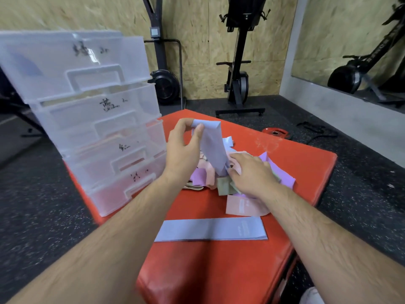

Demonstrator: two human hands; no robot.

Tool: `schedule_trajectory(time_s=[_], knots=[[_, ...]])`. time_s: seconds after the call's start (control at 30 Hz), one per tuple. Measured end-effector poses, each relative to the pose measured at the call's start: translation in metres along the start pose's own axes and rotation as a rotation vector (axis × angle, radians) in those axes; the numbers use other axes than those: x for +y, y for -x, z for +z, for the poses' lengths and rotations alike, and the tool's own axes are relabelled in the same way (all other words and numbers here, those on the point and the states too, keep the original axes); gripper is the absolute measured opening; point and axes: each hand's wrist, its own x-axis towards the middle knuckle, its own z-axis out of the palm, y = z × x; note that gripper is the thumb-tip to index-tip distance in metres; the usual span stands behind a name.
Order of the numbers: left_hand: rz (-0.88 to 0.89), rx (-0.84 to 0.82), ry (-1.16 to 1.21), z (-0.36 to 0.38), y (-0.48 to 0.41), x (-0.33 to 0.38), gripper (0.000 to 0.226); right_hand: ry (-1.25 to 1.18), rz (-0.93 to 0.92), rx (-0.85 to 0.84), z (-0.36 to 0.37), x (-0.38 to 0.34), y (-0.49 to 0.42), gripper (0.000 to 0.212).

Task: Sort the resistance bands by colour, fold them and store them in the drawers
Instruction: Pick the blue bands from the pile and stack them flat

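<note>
A blue resistance band [211, 148] hangs stretched between my hands above a pile of bands [271, 172]. My left hand [184, 145] pinches its upper end between thumb and fingers. My right hand [249, 172] pinches its lower end just above the pile. The pile mixes pink, purple, green and blue bands on a red mat [295, 156]. Another blue band [211, 231] lies flat on the mat near me, and a pink band [241, 205] lies just beyond it. A clear plastic drawer unit [87, 119] with several drawers pulled partly out stands at the left.
The drawer unit sits on the mat's left edge, its fronts marked with handwriting. Dark rubber floor surrounds the mat. Gym machines [238, 62] stand against the wooden back wall. A red weight plate [275, 132] lies on the floor behind the mat. A mirror [350, 40] is at the right.
</note>
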Motion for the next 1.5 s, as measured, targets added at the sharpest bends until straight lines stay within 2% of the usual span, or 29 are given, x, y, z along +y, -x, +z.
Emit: schedule_trajectory(time_s=[0.13,0.2,0.27,0.37,0.47,0.6,0.77,0.87,1.0,1.13,1.2,1.3,1.43,1.5], knots=[[0.049,-0.044,0.024,-0.012,0.007,0.014,0.004,-0.389,-0.061,0.067,-0.005,-0.023,0.002,0.046],[0.039,-0.062,0.061,-0.018,0.011,0.022,0.005,-0.566,-0.092,0.069,-0.008,-0.035,0.007,0.033],[0.04,-0.072,0.079,-0.025,0.013,0.029,0.004,-0.606,-0.113,0.125,-0.011,-0.044,0.011,0.019],[0.035,-0.045,0.112,-0.036,0.016,0.038,0.004,-0.635,-0.12,0.28,-0.015,-0.051,0.015,0.012],[0.038,-0.001,0.18,-0.048,0.019,0.05,0.007,-0.732,-0.153,0.43,-0.026,-0.056,0.02,0.018],[0.059,0.033,0.203,-0.063,0.02,0.058,0.011,-0.86,-0.183,0.506,-0.047,-0.064,0.032,0.025],[-0.064,-0.009,0.142,-0.071,0.021,0.044,0.006,-0.911,-0.131,0.474,-0.047,-0.064,0.035,0.021],[-0.101,-0.052,0.103,-0.077,0.023,0.04,0.011,-0.943,-0.097,0.461,-0.047,-0.062,0.036,0.02],[-0.127,-0.181,0.035,-0.082,0.026,0.041,0.012,-0.975,-0.074,0.443,-0.05,-0.061,0.039,0.025],[-0.174,-0.32,0.112,-0.08,0.03,0.037,0.016,-0.97,-0.102,0.357,-0.05,-0.063,0.043,0.025],[-0.181,-0.326,0.125,-0.074,0.032,0.036,0.015,-0.953,-0.13,0.274,-0.048,-0.065,0.045,0.025],[-0.183,-0.311,0.143,-0.063,0.034,0.034,0.018,-0.781,-0.189,0.211,-0.04,-0.065,0.042,0.029],[-0.202,-0.239,0.174,-0.055,0.034,0.036,0.015,-0.819,-0.207,0.133,-0.04,-0.068,0.048,0.033],[-0.212,-0.218,0.18,-0.052,0.035,0.037,0.014,-0.863,-0.242,0.131,-0.042,-0.069,0.05,0.025]])
